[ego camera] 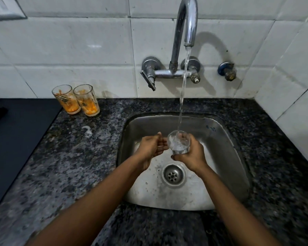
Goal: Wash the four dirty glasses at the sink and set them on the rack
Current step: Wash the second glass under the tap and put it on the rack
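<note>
sink basin (220,139): open | left counter: two dirty glasses (76,100) | above: tap (187,23)

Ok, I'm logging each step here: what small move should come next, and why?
Probably tip the glass in the right hand to pour out the rinse water: the stream is filling it and it looks clear, while the left hand waits open beside it.
</note>
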